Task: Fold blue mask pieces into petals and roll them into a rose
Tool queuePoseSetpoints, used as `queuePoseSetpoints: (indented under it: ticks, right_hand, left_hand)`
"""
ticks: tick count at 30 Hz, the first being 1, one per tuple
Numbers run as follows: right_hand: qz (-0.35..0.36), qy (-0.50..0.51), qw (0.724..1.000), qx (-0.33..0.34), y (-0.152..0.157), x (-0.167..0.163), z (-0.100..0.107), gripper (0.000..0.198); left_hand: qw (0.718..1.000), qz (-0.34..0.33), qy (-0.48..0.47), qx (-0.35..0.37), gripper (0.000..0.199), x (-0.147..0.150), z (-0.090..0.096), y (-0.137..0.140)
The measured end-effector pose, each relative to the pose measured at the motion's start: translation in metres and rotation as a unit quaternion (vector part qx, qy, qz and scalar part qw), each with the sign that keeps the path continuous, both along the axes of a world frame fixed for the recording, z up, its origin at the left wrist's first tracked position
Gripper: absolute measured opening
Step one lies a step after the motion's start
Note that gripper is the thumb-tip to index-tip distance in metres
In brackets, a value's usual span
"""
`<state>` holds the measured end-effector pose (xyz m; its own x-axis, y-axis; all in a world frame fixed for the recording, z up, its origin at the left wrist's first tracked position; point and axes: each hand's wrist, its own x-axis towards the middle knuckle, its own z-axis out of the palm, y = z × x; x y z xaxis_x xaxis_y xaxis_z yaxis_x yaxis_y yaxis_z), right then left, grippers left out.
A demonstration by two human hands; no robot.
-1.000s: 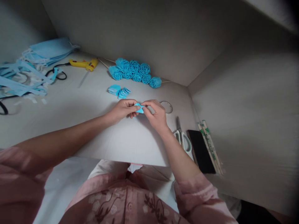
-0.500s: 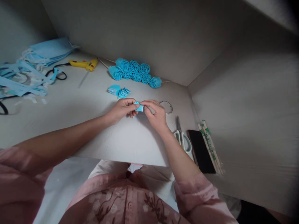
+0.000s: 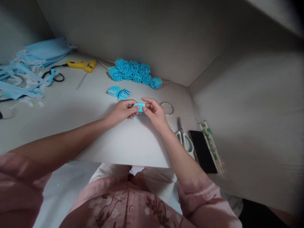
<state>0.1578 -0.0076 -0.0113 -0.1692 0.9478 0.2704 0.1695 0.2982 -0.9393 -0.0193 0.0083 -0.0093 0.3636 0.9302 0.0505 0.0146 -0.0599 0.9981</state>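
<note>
A small piece of blue fabric [image 3: 141,107] is held between my two hands above the table, its lower part partly hidden by fingers. My left hand [image 3: 124,110] pinches its left side, thumb on top. At its right edge, the thumb and a fingertip of my right hand [image 3: 155,112] grip it, while the index finger is raised and bent above. Just beyond my left hand lie two small stacks of folded blue pieces [image 3: 123,94]. To the right of my right hand rests a thin ring [image 3: 167,108], perhaps a tape roll.
Blue fabric roses [image 3: 137,78] on sticks lie at the back. Left of them are a yellow glue gun [image 3: 82,65], a stack of blue masks [image 3: 47,50] and cut strips [image 3: 23,84]. Scissors [image 3: 184,139], a black phone [image 3: 203,152] and wrapped chopsticks [image 3: 212,145] lie at right.
My right index finger has lifted off the top of the blue piece, and the right thumb now presses its right edge. The whole view has shifted slightly.
</note>
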Motion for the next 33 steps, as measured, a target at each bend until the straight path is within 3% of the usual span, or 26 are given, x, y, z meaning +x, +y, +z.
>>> queuePoseSetpoints:
  ticks: [9,15,18,21,25,28,33]
  right_hand:
    - [0.009,-0.067,0.997,0.039,0.001,0.0,-0.005,0.037]
    - [-0.088,-0.203,0.97,0.097,0.012,0.023,0.011,0.036]
    - [-0.146,-0.32,0.93,0.103,0.015,0.046,0.035,0.036]
    - [-0.132,-0.474,0.867,0.079,0.01,0.073,0.052,0.033]
    - [-0.104,-0.631,0.769,-0.004,0.0,0.104,0.049,0.031]
    - [-0.112,-0.641,0.759,-0.001,-0.007,0.112,0.037,0.023]
    - [-0.081,-0.604,0.791,0.053,-0.027,0.082,0.035,0.016]
  left_hand:
    - [0.999,0.024,0.025,0.016,0.02,-0.003,-0.003,0.001]
    - [0.998,0.063,0.026,0.014,0.017,-0.002,0.001,0.002]
    - [0.997,0.064,0.023,0.022,0.017,-0.002,-0.002,0.003]
    - [0.997,0.059,0.022,0.035,0.018,0.0,-0.004,0.003]
    - [0.994,0.049,0.046,0.089,0.02,0.0,-0.007,0.004]
    - [0.983,0.056,0.086,0.153,0.019,0.0,-0.007,0.003]
    - [0.942,0.041,0.108,0.316,0.016,0.0,0.003,-0.008]
